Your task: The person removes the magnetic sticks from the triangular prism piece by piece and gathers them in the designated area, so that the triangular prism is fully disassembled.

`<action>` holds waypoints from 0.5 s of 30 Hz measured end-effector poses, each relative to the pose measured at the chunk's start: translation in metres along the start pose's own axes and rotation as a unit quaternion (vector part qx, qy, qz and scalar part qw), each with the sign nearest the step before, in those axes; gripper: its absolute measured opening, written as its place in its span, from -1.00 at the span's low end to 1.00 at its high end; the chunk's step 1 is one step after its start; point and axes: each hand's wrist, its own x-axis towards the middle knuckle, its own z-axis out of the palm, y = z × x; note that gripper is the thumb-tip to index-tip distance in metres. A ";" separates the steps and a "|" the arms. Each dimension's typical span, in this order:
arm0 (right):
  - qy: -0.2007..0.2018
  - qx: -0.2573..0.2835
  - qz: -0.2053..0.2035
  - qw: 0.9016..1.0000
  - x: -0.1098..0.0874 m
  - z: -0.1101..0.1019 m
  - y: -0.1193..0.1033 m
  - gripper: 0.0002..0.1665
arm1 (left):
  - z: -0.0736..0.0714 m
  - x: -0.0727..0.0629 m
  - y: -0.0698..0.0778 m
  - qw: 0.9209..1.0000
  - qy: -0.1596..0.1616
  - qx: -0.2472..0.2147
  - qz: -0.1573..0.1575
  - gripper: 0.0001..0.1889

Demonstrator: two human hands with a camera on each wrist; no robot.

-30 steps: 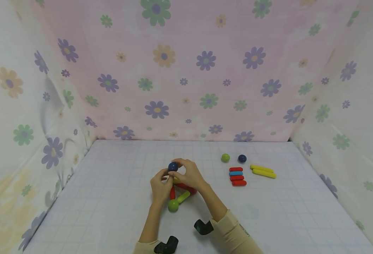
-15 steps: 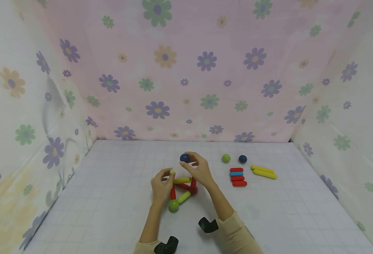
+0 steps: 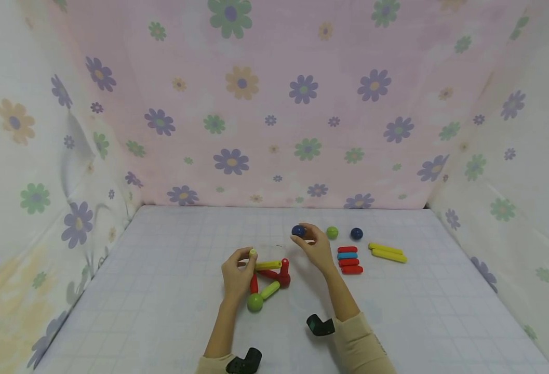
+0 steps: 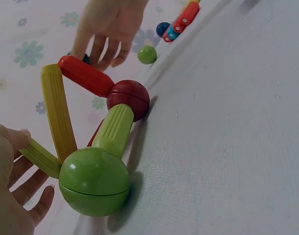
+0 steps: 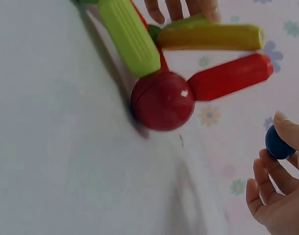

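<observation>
My left hand (image 3: 238,274) pinches a yellow-green stick (image 4: 40,157) near its upper end. That stick belongs to a construction of toy sticks and balls: a green ball (image 4: 94,181) at the front, a dark red ball (image 5: 162,101) to the right, and a light green stick (image 5: 130,36) joining these two. From the red ball a red stick (image 3: 284,267) slants upward; a yellow stick (image 3: 268,265) points toward its top. My fingers partly hide the construction's left side. Farther right, my right hand (image 3: 317,249) holds a dark blue ball (image 3: 298,231) between thumb and fingers, raised apart from the construction.
At the right, a green ball (image 3: 332,232) and another blue ball (image 3: 356,234) lie behind a row of short red sticks (image 3: 350,270) with one blue stick (image 3: 347,255) among them. Beside the row are two yellow sticks (image 3: 388,255). Flowered cloth walls (image 3: 274,104) surround the table.
My right hand has carried the blue ball rightward, away from the top of the stick in my left hand. The left hand and the construction stay in place.
</observation>
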 end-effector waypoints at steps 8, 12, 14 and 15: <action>0.015 -0.015 0.093 0.995 0.001 -0.005 0.019 -0.41 | -0.001 0.000 0.002 1.000 0.001 -0.005 -0.001 -0.84; 0.023 -0.021 0.116 0.993 0.003 -0.004 0.026 -0.40 | 0.000 0.000 0.001 1.000 0.002 -0.004 0.000 -0.84; 0.024 -0.018 0.123 0.992 0.005 -0.003 0.029 -0.41 | 0.000 0.000 0.000 1.000 0.002 -0.003 0.002 -0.84; 0.022 -0.015 0.132 0.991 0.006 -0.002 0.030 -0.41 | 0.000 0.000 0.000 1.000 0.003 -0.002 0.002 -0.84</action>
